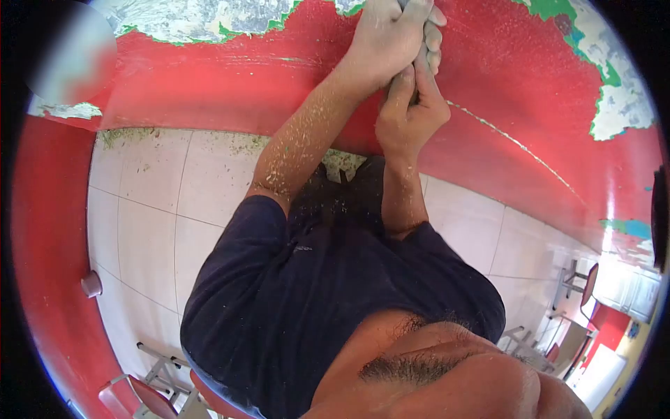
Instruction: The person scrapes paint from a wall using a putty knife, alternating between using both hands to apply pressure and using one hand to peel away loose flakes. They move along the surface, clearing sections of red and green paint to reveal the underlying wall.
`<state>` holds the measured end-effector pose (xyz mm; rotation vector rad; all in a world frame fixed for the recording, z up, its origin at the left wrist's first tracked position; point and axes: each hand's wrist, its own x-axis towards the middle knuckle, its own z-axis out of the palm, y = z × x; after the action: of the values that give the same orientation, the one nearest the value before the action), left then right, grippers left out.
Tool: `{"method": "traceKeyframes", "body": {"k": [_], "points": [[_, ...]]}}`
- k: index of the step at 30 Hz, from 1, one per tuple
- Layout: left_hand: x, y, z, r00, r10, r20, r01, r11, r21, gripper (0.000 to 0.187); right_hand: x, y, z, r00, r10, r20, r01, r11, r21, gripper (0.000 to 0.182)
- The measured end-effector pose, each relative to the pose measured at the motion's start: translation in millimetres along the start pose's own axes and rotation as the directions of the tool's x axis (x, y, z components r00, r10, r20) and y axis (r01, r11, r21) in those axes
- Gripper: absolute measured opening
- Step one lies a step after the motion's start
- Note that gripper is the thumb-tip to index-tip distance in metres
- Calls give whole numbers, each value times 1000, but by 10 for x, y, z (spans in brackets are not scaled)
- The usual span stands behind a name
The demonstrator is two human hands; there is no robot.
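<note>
My left hand point(394, 38) is closed, its fingers wrapped round something that is mostly hidden, up against the red wall point(230, 80). Just below it, my right hand point(415, 115) is closed too, thumb and fingers pinching at the lower end of what the left holds. I cannot tell what that thing is. Pale dust coats the fingers, and small paint flakes cling to my left forearm point(307, 143). Above and left of the hands, a stripped patch point(202, 17) shows grey-white wall with green paint along its ragged edge.
Another stripped patch point(614, 105) lies at the right, and a pale scratch point(513, 140) crosses the red paint. Flakes litter the tiled floor point(146, 230) along the wall's foot. Chairs point(150, 394) stand behind at the left, with more furniture point(579, 290) at the right.
</note>
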<state>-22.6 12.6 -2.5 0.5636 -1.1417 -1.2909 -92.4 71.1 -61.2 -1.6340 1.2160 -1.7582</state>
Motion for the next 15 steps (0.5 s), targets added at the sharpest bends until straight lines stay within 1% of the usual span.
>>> {"method": "traceKeyframes", "body": {"k": [3,4,6,8,9,11,12,13,15], "points": [[-150,-204,-32,998,-58,-1,58,993,-102,34,-113,80,-48,985,-165,-47,168,983,70,34],[-198,-243,-21,995,-97,-22,94,988,-120,34,-104,113,-46,989,-140,-40,142,988,54,34],[-122,-199,-23,998,-59,-6,58,995,-77,33,-146,180,-63,997,-69,-32,70,998,11,33],[-92,-226,-43,998,-57,4,57,996,-69,33,-161,255,-12,992,-93,-85,92,996,-15,33],[-85,-228,-44,997,-78,-2,78,994,-81,33,-162,274,34,989,-105,-105,103,994,-21,32],[-154,-260,-19,989,-145,-24,142,984,-112,32,-252,245,-49,994,-55,-92,56,998,9,32],[-120,-243,-24,993,-115,-24,112,989,-102,33,-217,228,-74,994,-50,-94,52,998,23,32],[-40,-232,-13,997,-76,-13,75,993,-92,33,-123,230,-51,991,-88,-106,89,996,9,32],[-38,-259,29,999,-50,-3,50,996,-79,33,-93,230,-32,986,-112,-125,109,994,-31,31]]}}
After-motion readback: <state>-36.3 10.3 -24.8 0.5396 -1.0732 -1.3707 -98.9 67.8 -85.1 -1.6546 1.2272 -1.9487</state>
